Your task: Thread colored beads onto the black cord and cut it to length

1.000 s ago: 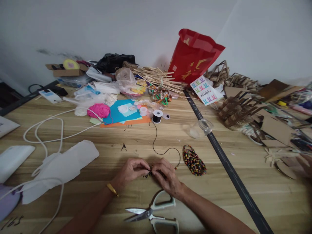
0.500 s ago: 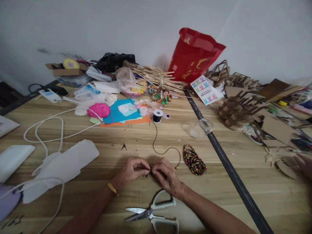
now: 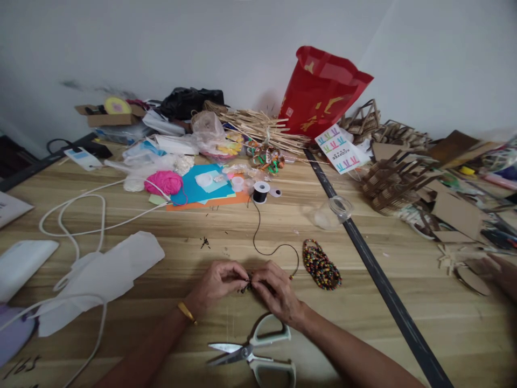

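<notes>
My left hand (image 3: 223,282) and my right hand (image 3: 278,291) meet at the middle of the table, thumbs and fingers pinched together on a small dark beaded piece (image 3: 244,289). Most of that piece is hidden by the fingers. Black cord (image 3: 274,253) runs from a spool (image 3: 261,192) in a curve down to a few coloured beads (image 3: 291,277) beside my right hand. Just right of it lies a bundle of multicoloured bead strings (image 3: 322,265). Scissors (image 3: 250,353) with pale handles rest, blades apart, below my hands.
Small black scraps (image 3: 205,243) lie beyond my left hand. White paper (image 3: 109,280) and a white cable (image 3: 104,215) spread over the left. Pink yarn (image 3: 163,183), a red bag (image 3: 323,91) and small woven baskets (image 3: 390,186) stand farther back. Another person's hand (image 3: 503,275) is at the right edge.
Almost nothing differs. My hands keep the same pinch at the same spot, and the other person's hand at the right edge has shifted slightly.
</notes>
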### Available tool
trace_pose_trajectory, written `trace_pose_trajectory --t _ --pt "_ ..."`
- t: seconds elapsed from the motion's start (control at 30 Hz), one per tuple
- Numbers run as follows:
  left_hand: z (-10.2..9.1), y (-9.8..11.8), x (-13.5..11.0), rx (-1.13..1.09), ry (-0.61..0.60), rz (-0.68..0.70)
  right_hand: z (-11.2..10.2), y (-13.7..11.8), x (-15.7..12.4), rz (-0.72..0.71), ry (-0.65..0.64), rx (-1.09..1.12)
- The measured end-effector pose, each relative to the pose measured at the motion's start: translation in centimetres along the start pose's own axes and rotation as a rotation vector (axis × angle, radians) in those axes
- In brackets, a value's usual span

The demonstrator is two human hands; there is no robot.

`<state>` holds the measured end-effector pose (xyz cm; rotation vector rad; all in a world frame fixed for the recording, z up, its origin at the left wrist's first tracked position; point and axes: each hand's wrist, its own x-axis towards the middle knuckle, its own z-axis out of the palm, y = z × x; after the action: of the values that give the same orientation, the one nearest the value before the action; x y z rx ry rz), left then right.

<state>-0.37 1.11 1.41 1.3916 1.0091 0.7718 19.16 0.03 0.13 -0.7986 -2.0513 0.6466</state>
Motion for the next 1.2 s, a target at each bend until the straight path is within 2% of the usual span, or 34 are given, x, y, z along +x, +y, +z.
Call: trace_pose_trajectory --t 1.2 --pt "0.03 0.07 -0.02 0.011 -0.015 0.005 0.12 0.19 -0.13 -0.001 -0.001 -0.002"
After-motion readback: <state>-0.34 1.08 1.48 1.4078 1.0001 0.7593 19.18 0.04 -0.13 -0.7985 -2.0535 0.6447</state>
